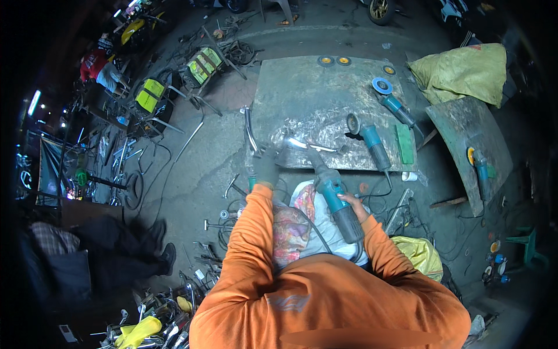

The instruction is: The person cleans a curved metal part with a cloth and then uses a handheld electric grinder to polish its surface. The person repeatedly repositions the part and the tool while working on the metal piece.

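Observation:
My left hand [267, 168], in a dark grey glove, is at the board's near left corner. Its fingers close on the lower end of a bent shiny metal tube [250, 131], which points away from me. My bare right hand [354, 207] is wrapped round the body of a teal angle grinder [332, 195]. The grinder's head points away from me, over the board's near edge; its disc is hard to make out. Just beyond it, a curved metal piece [314, 146] with a bright polished end lies on the worn board [302, 87]. Patterned cloth [289, 230] covers my lap.
Two more teal grinders [373, 145] [397, 109] lie on the board's right side, beside a green block [404, 143]. Yellow-centred discs [335, 61] sit at its far edge. A tilted panel [474, 145] stands right. Metal parts [168, 320] heap at lower left, near another person's legs [148, 247].

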Demonstrator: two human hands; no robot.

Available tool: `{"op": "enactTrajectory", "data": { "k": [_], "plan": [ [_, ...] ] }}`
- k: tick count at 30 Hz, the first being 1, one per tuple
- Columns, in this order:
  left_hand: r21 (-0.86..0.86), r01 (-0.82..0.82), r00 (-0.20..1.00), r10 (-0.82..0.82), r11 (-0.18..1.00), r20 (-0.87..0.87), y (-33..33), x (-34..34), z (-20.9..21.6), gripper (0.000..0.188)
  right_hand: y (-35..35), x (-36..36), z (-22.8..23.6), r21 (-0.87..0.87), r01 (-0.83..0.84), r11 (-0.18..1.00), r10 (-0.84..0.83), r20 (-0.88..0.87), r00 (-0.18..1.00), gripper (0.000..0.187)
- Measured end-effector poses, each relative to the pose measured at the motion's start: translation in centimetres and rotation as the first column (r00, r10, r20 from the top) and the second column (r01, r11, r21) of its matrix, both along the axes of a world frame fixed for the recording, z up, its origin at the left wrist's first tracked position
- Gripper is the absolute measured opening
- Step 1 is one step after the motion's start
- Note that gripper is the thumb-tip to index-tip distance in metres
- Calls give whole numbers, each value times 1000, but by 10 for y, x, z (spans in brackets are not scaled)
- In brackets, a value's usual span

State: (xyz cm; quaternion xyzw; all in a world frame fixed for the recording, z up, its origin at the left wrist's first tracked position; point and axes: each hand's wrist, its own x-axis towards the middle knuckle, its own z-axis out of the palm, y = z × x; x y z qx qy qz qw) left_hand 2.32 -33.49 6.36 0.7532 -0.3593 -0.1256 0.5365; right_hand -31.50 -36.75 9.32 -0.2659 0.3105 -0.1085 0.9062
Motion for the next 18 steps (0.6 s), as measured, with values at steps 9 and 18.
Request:
{"op": "enactTrajectory", "data": {
  "k": [9, 18],
  "plan": [
    [302, 314, 949, -311, 900, -58, -94, 92, 161, 41, -21, 3, 23, 57, 115, 992, -117, 36, 992, 49],
    [638, 557, 624, -774, 532, 101, -130, 58, 119, 54, -3, 4, 21, 251, -48, 967, 59, -36, 998, 49]
  ]
}}
